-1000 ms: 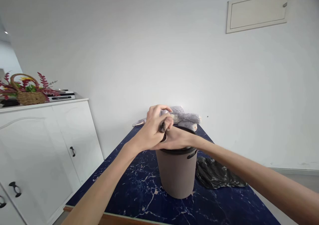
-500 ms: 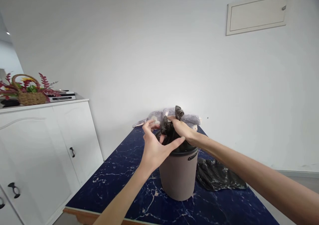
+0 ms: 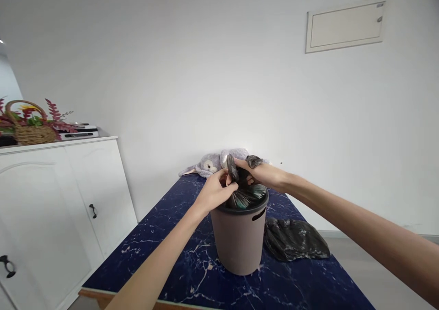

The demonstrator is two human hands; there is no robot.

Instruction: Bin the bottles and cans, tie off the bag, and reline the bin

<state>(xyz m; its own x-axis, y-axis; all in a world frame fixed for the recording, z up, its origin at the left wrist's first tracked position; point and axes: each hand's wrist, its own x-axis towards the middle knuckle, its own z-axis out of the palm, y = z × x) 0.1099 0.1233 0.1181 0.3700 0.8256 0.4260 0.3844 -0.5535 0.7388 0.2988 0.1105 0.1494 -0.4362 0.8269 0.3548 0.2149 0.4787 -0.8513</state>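
Note:
A taupe plastic bin (image 3: 238,239) with a dark rim stands on the dark blue marbled table (image 3: 171,255). A black bin bag (image 3: 246,195) sits inside it, its top gathered above the rim. My left hand (image 3: 214,192) is closed on one twisted end of the bag at the bin's near-left rim. My right hand (image 3: 263,173) is closed on the other end, above the far side of the bin. The two hands are close together over the bin's mouth.
Another crumpled black bag (image 3: 295,244) lies on the table right of the bin. A grey plush toy (image 3: 212,162) lies at the table's far end against the white wall. A white cabinet (image 3: 51,205) at left carries a flower basket (image 3: 29,126).
One second ago both hands were clasped together over the bin. The left hand then opened and has closed again on a bag end; the bag ends have been drawn slightly apart.

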